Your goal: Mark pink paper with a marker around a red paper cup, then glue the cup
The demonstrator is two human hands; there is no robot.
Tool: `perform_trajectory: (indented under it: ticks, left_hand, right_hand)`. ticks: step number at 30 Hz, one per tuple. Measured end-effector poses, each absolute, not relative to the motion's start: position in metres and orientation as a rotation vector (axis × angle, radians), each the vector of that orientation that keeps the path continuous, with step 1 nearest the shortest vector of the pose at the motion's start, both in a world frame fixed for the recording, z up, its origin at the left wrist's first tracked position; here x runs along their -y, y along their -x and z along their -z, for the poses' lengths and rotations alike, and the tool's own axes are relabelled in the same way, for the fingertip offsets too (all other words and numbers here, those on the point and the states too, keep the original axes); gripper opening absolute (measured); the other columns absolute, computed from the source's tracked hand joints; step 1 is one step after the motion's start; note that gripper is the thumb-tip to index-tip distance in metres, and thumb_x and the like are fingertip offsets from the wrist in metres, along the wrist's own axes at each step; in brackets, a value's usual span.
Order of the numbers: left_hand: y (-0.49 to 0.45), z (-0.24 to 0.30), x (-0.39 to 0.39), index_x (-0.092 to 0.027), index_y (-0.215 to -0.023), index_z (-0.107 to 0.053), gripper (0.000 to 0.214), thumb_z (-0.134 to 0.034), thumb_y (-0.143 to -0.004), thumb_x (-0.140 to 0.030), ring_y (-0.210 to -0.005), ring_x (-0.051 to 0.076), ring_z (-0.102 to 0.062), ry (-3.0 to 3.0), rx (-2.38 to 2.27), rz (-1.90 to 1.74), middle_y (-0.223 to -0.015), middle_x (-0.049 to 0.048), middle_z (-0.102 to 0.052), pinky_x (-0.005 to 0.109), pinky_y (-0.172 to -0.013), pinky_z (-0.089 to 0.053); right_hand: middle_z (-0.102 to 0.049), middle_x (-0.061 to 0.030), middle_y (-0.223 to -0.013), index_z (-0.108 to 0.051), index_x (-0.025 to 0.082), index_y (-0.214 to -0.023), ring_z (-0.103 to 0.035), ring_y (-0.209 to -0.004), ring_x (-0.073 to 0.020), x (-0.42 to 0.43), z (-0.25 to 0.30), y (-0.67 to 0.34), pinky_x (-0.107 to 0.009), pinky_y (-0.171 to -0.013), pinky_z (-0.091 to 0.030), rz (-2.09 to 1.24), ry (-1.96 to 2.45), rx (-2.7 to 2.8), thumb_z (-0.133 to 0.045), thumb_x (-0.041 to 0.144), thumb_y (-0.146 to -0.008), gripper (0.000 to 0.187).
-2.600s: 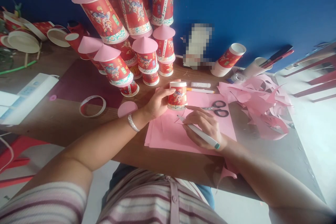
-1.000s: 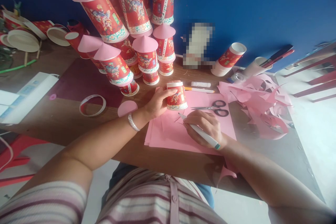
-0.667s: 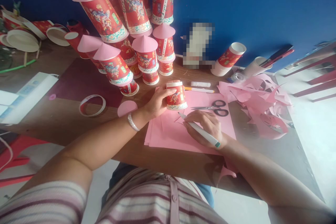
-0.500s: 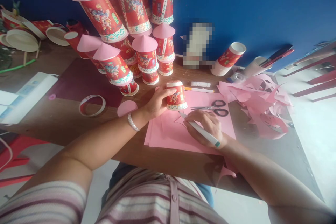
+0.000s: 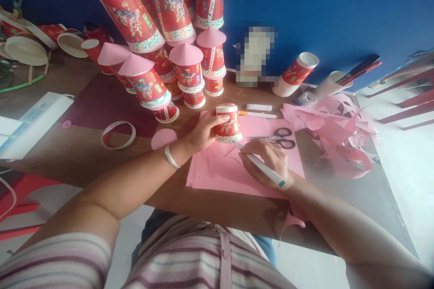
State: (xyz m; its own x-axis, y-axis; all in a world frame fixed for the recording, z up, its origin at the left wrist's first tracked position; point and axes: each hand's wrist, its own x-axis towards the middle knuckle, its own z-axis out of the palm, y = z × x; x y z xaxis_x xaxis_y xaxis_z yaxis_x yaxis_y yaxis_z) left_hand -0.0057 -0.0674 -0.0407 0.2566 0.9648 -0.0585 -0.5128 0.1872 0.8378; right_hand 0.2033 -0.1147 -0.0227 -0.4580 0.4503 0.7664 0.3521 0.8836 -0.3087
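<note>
My left hand (image 5: 202, 132) grips a small red printed paper cup (image 5: 228, 123) that stands upside down on a stack of pink paper sheets (image 5: 217, 169). My right hand (image 5: 267, 160) holds a white pen (image 5: 262, 168) with a green end. The pen's tip touches the pink paper right at the cup's rim. A silver bracelet (image 5: 170, 157) circles my left wrist.
A pile of red cups with pink cone tops (image 5: 162, 45) stands behind the hands. Scissors (image 5: 281, 137) and a glue stick (image 5: 259, 107) lie near the paper. Pink paper scraps (image 5: 334, 133) lie heaped to the right. A tape ring (image 5: 118, 135) and a pink disc (image 5: 164, 138) lie at left.
The pen tip has slid along the cup's rim toward the cup's right side. The left hand has stayed on the cup.
</note>
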Motion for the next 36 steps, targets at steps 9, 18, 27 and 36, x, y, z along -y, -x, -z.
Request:
perform_trajectory:
  ticks: [9,18,27,36]
  left_hand:
    - [0.0051,0.0415,0.0667,-0.020,-0.115,-0.079,0.044,-0.090,-0.076,-0.038,-0.100,0.025,-0.071,-0.796,-0.688,-1.161,-0.104,0.0066,-0.077,0.038,-0.090,-0.057]
    - [0.0072,0.0453,0.0658,-0.021,-0.120,-0.078,0.047,-0.088,-0.078,-0.039,-0.113,0.030,-0.072,-0.827,-0.700,-1.168,-0.112,0.0093,-0.080,0.040,-0.093,-0.056]
    - [0.0065,0.0422,0.0661,-0.020,-0.120,-0.077,0.045,-0.085,-0.079,-0.039,-0.096,0.026,-0.073,-0.828,-0.677,-1.143,-0.101,0.0072,-0.079,0.040,-0.087,-0.058]
    - [0.0070,0.0439,0.0675,-0.021,-0.126,-0.076,0.057,-0.096,-0.077,-0.041,-0.100,0.024,-0.071,-0.842,-0.689,-1.131,-0.108,0.0073,-0.077,0.037,-0.089,-0.055]
  right_hand:
    - [-0.073,0.0038,-0.079,-0.064,0.025,-0.108,-0.072,-0.064,-0.0149,0.1138,0.0238,-0.2032,-0.027,-0.062,-0.059,-0.152,0.561,2.093,-0.069,0.003,-0.095,0.025]
    - [-0.076,0.0044,-0.077,-0.064,0.027,-0.108,-0.074,-0.064,-0.0173,0.1115,0.0238,-0.2026,-0.038,-0.076,-0.072,-0.118,0.513,2.097,-0.069,0.007,-0.097,0.024]
    - [-0.075,0.0062,-0.080,-0.065,0.027,-0.111,-0.072,-0.063,-0.0152,0.1128,0.0264,-0.2019,-0.042,-0.094,-0.073,-0.162,0.506,2.097,-0.070,0.004,-0.096,0.028]
    - [-0.076,0.0043,-0.082,-0.064,0.024,-0.111,-0.075,-0.069,-0.0152,0.1157,0.0302,-0.2010,-0.043,-0.095,-0.075,-0.238,0.469,2.136,-0.071,0.008,-0.099,0.021]
